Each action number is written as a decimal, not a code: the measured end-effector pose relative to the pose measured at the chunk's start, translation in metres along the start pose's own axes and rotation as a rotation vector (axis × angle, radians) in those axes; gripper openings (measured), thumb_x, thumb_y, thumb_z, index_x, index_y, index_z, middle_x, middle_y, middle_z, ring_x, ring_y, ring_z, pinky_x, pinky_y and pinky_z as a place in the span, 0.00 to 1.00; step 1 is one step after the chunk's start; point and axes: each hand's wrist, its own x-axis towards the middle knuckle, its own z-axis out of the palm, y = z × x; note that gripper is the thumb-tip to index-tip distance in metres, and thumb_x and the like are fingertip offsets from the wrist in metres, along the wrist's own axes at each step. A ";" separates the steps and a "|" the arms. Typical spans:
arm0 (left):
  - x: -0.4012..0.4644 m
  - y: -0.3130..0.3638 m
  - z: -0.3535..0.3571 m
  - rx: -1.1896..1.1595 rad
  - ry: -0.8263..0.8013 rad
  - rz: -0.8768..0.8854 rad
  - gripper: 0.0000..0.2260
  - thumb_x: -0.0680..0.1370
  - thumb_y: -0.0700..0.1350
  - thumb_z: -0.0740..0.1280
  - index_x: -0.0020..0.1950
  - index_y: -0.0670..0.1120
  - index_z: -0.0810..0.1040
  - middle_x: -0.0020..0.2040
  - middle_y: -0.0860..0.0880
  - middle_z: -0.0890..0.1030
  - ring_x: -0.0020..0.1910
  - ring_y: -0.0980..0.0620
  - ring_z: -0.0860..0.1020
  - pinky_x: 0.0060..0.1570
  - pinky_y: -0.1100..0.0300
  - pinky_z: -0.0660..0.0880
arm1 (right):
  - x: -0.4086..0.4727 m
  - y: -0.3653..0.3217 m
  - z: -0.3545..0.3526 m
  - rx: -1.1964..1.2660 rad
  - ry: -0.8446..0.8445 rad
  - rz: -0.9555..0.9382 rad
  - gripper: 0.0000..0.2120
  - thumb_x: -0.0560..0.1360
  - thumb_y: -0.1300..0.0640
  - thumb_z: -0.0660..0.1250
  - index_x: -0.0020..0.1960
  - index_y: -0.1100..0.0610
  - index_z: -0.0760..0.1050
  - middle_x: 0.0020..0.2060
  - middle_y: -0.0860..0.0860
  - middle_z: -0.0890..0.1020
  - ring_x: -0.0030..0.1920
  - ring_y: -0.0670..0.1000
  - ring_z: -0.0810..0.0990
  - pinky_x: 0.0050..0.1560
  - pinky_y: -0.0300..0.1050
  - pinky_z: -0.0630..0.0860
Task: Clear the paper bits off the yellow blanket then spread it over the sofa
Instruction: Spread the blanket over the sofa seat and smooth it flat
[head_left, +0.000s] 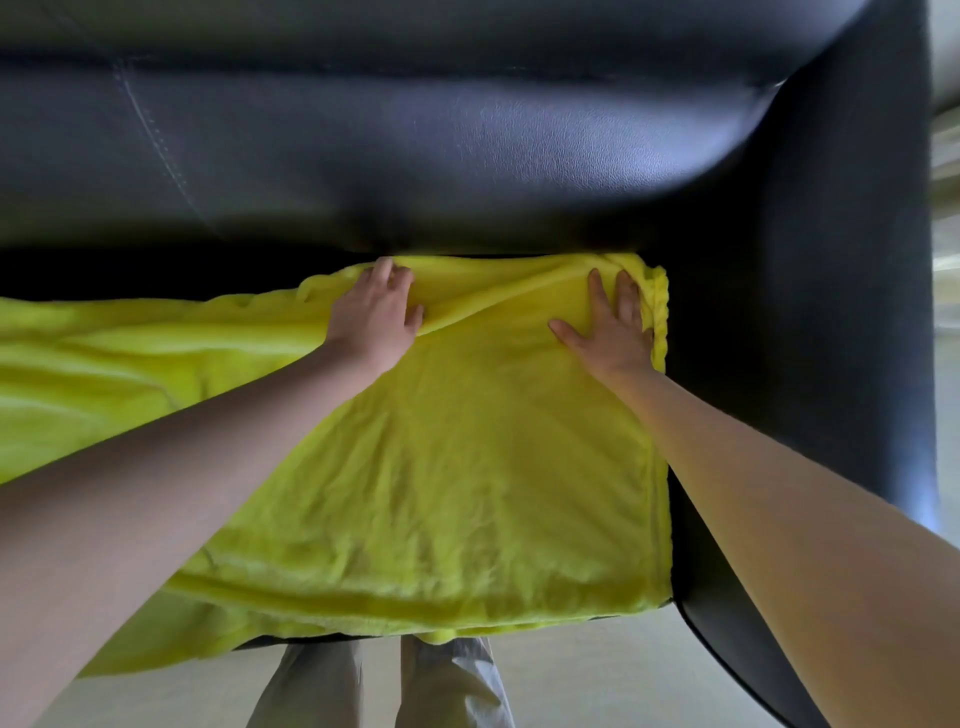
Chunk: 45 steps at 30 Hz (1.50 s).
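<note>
The yellow blanket (441, 467) lay across the seat of the dark sofa (467, 156), filling the middle and left of the frame, its near edge hanging over the seat front at the bottom centre and its right hem running along the sofa's armrest (831, 312) on the right. No paper bits showed anywhere on the cloth, so the clearing looked done and this was the spreading. A ridge of folds sat bunched at upper centre, right where the seat met the backrest.

That ridge was the worry. If the far edge got pushed on into the gap, it could wedge there and leave the cloth short at the front; and with so much of it draped over the near edge, a firm sweep might drag the whole thing forward off the seat. The left stretch also looked loose and rumpled, so smoothing only this corner could leave it lying crooked.

Now the hands. The left hand (376, 312) rested on the ridge at upper centre, fingers only loosely bent with the tips at the far edge, pressing and nudging rather than gripping, as far as I could tell. The right hand (608, 327) lay flat near the blanket's upper right corner, fingers spread wide and straight, thumb out to the left, palm pressing the cloth down and holding nothing.
</note>
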 end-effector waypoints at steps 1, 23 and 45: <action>-0.001 -0.001 0.003 0.030 -0.033 0.005 0.22 0.80 0.53 0.59 0.70 0.42 0.68 0.68 0.41 0.68 0.66 0.41 0.69 0.61 0.48 0.70 | 0.000 0.001 0.000 -0.001 0.001 0.000 0.42 0.74 0.33 0.57 0.77 0.44 0.37 0.76 0.49 0.35 0.77 0.53 0.37 0.74 0.64 0.47; -0.068 0.010 0.022 0.011 0.197 0.280 0.24 0.79 0.52 0.58 0.74 0.44 0.65 0.72 0.44 0.67 0.70 0.44 0.67 0.68 0.50 0.63 | 0.022 0.008 -0.040 -0.141 -0.033 0.131 0.58 0.61 0.29 0.70 0.77 0.46 0.41 0.76 0.59 0.43 0.76 0.62 0.45 0.74 0.58 0.52; -0.097 -0.166 -0.057 -0.213 -0.144 0.120 0.10 0.81 0.51 0.59 0.54 0.47 0.74 0.47 0.47 0.82 0.46 0.44 0.80 0.37 0.56 0.67 | -0.110 -0.241 0.111 -0.136 0.305 -0.206 0.25 0.73 0.51 0.68 0.67 0.56 0.67 0.62 0.54 0.71 0.62 0.57 0.69 0.57 0.52 0.67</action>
